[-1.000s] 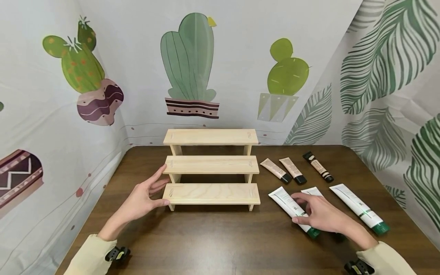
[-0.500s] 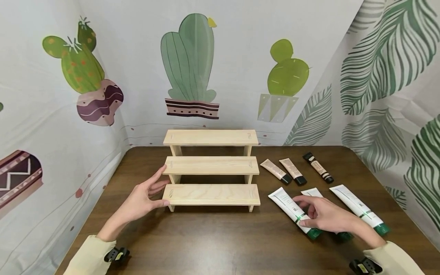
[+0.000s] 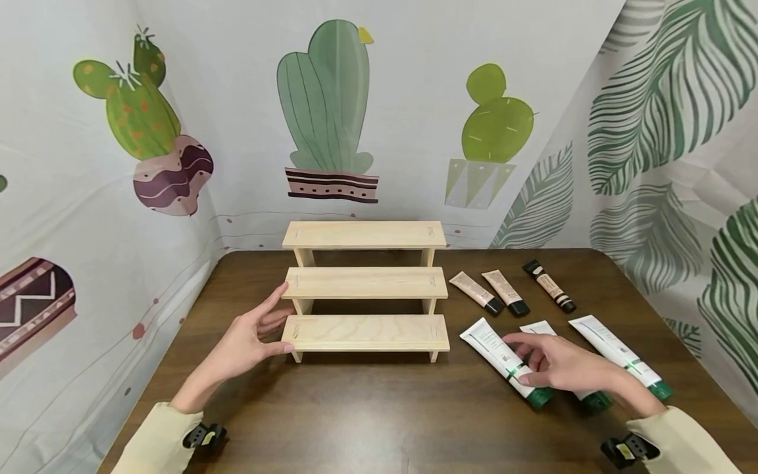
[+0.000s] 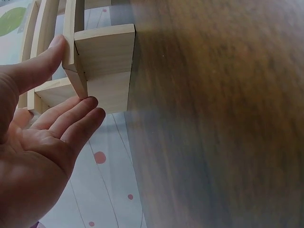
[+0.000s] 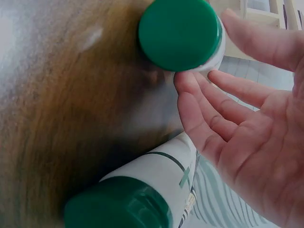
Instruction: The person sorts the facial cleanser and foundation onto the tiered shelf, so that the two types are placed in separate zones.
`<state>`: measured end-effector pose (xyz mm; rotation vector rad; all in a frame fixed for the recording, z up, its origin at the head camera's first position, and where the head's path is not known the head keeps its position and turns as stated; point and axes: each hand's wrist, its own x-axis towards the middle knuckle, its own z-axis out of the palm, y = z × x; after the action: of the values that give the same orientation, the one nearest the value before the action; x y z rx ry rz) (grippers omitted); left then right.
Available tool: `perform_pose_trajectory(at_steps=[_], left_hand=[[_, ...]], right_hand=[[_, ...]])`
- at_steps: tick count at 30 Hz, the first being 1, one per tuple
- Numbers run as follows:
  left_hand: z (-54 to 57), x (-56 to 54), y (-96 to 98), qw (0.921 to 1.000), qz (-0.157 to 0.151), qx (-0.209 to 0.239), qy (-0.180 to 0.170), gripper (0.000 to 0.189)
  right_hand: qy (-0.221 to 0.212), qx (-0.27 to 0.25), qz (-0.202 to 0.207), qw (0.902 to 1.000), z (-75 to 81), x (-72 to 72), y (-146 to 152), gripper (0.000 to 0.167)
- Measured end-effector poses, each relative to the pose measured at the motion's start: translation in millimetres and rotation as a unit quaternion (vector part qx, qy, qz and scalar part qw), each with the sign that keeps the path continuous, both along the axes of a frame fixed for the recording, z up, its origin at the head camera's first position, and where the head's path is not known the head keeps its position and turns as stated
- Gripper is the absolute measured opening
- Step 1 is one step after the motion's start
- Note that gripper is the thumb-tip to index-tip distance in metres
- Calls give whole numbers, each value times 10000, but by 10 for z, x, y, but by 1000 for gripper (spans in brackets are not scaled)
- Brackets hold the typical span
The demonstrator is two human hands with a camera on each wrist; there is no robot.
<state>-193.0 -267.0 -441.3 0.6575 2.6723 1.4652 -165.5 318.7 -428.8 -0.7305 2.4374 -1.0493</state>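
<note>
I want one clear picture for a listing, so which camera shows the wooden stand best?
The head view: it shows all three steps of the stand from the front, with the left hand touching one end. The left wrist view shows that end close up, cut off; the right wrist view, only a corner.

Right hand is shifting right, thumb sliding over the leftmost white tube; middle white tube's green cap is showing more.
</note>
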Motion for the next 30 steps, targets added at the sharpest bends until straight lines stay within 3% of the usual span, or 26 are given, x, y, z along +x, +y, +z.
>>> perform_pose_trajectory(at_steps=[22, 30], left_hand=[[1, 0, 10, 10000, 4, -26, 23, 113], [10, 7, 4, 10000, 26, 7, -28, 114]], right_hand=[[-373, -11, 75, 9993, 7, -25, -68, 78], [-118, 378, 176, 9991, 31, -49, -131, 77]])
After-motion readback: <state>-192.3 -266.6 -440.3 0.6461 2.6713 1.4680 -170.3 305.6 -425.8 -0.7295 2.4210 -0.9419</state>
